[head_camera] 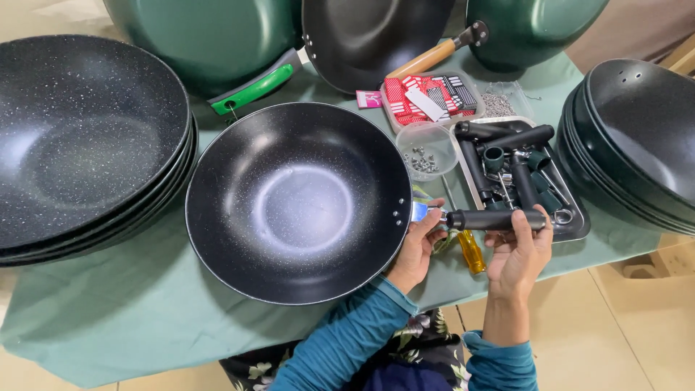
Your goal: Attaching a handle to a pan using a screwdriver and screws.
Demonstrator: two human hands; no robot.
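Hands both pinching: left hand [418,242] grips wok [298,201] rim at three o'clock; right hand [518,250] clasps black handle [496,219]; misaligned, its bracket could slip.

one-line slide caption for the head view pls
Left hand steadies a black wok while right hand holds a black handle at its rim.

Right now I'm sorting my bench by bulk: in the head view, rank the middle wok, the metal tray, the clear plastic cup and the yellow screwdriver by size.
1. Middle wok
2. Metal tray
3. Clear plastic cup
4. Yellow screwdriver, though it is partly hidden, so unsure.
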